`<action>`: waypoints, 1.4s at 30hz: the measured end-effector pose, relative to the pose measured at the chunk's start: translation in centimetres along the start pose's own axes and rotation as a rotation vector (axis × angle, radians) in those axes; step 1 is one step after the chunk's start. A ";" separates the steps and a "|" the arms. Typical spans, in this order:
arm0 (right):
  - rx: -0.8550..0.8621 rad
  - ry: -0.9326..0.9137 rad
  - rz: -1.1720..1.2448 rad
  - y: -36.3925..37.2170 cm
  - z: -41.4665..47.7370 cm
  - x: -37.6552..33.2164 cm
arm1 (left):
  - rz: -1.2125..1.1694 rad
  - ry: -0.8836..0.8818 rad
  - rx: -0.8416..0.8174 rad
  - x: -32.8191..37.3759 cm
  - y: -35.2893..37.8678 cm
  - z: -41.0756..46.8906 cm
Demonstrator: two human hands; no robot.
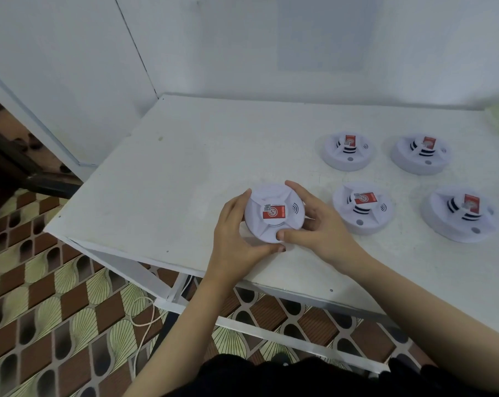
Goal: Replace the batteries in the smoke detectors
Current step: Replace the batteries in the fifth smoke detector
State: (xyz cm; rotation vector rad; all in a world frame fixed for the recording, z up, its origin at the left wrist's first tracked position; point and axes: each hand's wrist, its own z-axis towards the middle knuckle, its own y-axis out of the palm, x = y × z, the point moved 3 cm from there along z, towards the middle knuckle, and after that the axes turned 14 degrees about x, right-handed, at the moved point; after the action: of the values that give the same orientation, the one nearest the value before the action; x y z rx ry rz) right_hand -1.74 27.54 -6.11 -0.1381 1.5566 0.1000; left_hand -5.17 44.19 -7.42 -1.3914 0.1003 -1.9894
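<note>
At the table (185, 144), left hand (236, 233) and right hand (324, 224) grip a detector (274, 214).

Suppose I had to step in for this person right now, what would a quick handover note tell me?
Left hand and right hand: both grip the rim of one round white plastic smoke detector with a red label, label side up, over the white table.
Four more detectors sit on the table to its right, in two rows, no hand on them.
Done: nothing visible; no detector is open, no batteries in sight.
Left: probably open the held one, swap its battery, then the other four.
</note>
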 end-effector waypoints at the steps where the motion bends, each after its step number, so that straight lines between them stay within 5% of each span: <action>1: 0.002 -0.002 -0.005 0.0 0.0 0.0 | 0.000 0.000 0.002 0.0 0.0 0.0; 42: -0.032 0.017 0.008 -0.2 -0.2 0.5 | -0.001 -0.016 -0.011 0.1 0.1 0.0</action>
State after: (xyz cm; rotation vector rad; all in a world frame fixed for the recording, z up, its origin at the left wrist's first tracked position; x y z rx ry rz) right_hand -1.91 27.32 -6.64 -0.1589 1.5736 0.1305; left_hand -5.13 44.07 -7.30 -1.4142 0.1038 -1.9809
